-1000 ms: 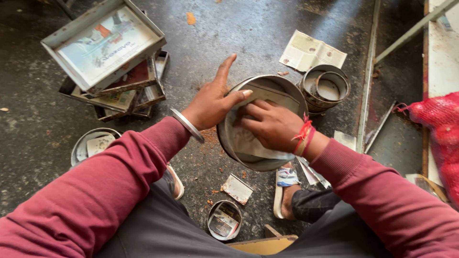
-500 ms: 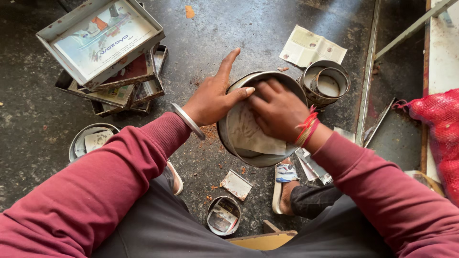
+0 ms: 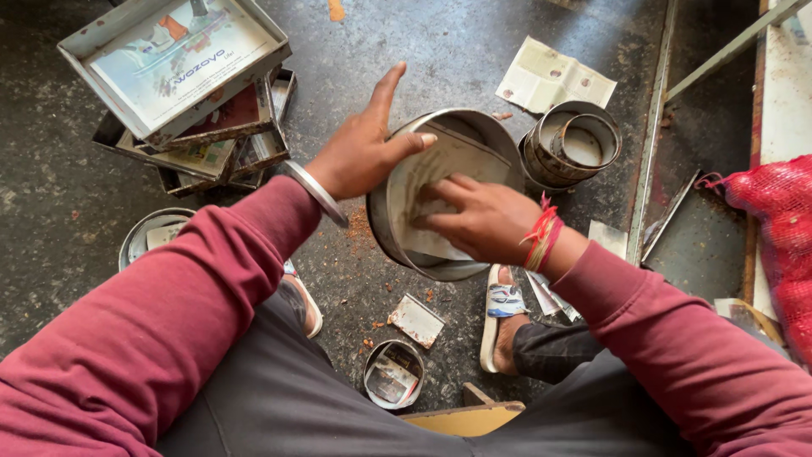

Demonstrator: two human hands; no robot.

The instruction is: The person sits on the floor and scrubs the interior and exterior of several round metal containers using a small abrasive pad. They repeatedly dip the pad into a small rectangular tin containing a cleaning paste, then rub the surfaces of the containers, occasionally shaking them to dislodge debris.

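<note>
We hold a round metal tin (image 3: 474, 135) tilted above the floor (image 3: 440, 51), just in front of our knees, with a sheet of printed paper (image 3: 440, 178) lining its inside. Our left hand (image 3: 359, 152) has its grip clamped over the tin's rim, thumb inside, forefinger raised. Our right hand (image 3: 474, 220) lies inside the tin, fingers spread flat on the paper. Nested metal rings (image 3: 575, 144) sit just beside it; stacked square trays (image 3: 182, 85) lie well apart to the left.
</note>
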